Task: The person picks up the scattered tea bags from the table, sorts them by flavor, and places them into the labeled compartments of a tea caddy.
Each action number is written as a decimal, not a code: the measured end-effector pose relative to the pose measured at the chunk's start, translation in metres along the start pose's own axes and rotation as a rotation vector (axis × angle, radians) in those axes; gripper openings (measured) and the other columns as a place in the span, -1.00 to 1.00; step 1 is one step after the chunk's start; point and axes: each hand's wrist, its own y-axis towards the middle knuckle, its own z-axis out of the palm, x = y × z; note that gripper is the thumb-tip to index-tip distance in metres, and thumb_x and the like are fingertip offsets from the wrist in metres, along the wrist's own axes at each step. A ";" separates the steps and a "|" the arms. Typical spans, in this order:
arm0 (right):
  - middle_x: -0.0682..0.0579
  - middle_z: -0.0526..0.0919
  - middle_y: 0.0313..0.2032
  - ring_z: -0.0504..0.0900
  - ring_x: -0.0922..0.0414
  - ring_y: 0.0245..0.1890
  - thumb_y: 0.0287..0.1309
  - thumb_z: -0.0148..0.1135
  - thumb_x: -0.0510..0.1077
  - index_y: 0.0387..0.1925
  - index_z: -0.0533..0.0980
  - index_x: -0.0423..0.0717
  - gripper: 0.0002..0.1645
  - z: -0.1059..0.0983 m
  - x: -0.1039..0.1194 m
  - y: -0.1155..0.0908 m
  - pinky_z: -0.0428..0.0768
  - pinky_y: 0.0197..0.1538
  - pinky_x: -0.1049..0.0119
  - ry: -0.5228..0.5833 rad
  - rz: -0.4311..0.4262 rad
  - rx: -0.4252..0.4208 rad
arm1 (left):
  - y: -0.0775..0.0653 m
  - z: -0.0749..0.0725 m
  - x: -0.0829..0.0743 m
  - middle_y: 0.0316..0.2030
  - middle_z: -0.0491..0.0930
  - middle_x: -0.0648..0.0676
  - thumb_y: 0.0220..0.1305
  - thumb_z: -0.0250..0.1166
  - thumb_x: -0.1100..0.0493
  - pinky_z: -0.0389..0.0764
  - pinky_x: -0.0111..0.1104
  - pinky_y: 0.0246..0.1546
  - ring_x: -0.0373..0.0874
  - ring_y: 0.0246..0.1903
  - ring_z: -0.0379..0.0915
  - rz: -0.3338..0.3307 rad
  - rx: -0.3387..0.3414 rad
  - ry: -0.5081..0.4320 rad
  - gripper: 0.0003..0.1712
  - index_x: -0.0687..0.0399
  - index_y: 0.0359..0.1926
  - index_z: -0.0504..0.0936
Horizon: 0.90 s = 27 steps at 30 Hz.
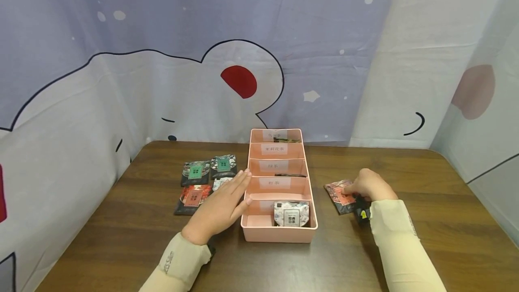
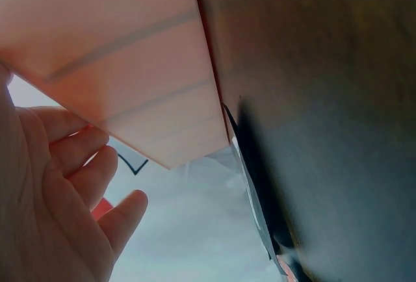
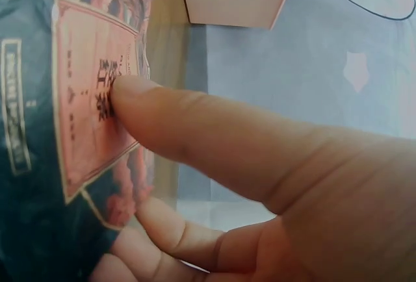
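Note:
My right hand (image 1: pixel 370 184) pinches a tea sachet (image 3: pixel 97 100) with a red label and dark base, right of the box. The thumb lies on the label and the other fingers are at the back edge. With fingers straight, my left hand (image 1: pixel 219 208) lies along the left rim of a pink divided box (image 1: pixel 279 235), as the left wrist view also shows. Paper labels mark its several compartments. A white tea sachet (image 1: pixel 291 214) stands in the nearest one; thin sachet edges show in the green tea compartment (image 1: pixel 290 175) and the farthest one (image 1: pixel 286 140).
Left of the box lie two green-labelled sachets (image 1: pixel 195 172), a red-labelled sachet (image 1: pixel 193 199) and a white sachet (image 1: pixel 220 184) partly hidden by my left hand. A small black thing with a yellow mark (image 1: pixel 363 214) shows by my right wrist. A patterned curtain (image 1: pixel 324 57) hangs behind the wooden table (image 1: pixel 267 269).

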 end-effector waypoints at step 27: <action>-0.02 0.56 -0.47 0.47 0.14 -0.47 0.30 0.20 -0.27 -0.37 0.55 -0.38 -0.81 -0.008 -0.002 0.002 0.50 -0.45 0.32 0.229 -0.154 0.017 | 0.000 -0.001 -0.001 0.57 0.06 0.05 0.58 -0.05 -0.20 0.13 -0.02 0.50 -0.04 0.55 -0.07 -0.007 0.003 0.059 -0.23 0.12 0.58 0.14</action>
